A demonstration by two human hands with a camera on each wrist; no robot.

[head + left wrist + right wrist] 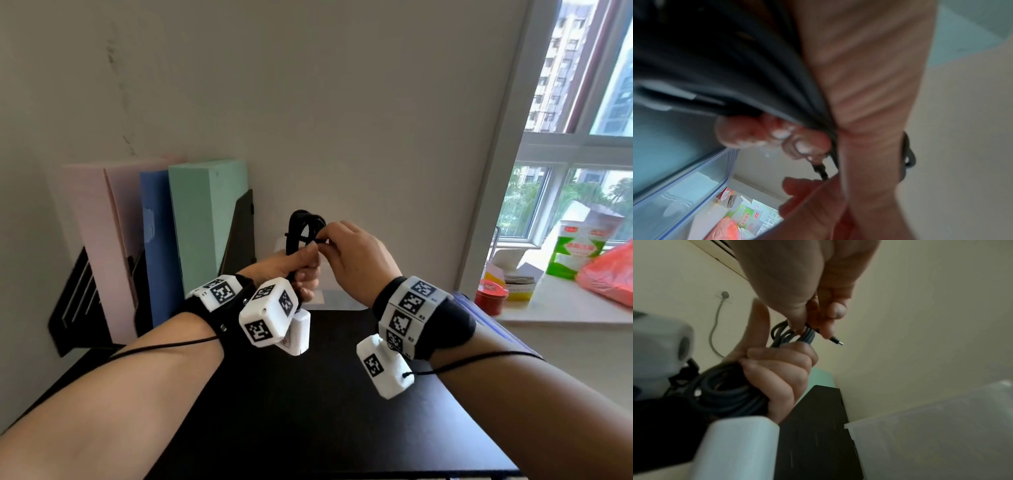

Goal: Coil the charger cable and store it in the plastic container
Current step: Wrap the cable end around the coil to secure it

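Note:
The black charger cable (303,226) is gathered into a coil held up above the black table (308,411). My left hand (301,267) grips the coil's lower part, fingers curled round the strands (729,391). My right hand (356,260) pinches the cable's free end; its small plug (837,340) sticks out past the fingertips. The white charger block (740,447) hangs below my left hand. The clear plastic container (484,317) with a blue rim sits on the table behind my right wrist, and also shows as the container (684,186) in the left wrist view.
Pink, blue and green folders (205,219) stand in a black holder at the back left against the wall. At the right, a window sill (565,308) carries a red tin (491,296), a green and white box and an orange bag.

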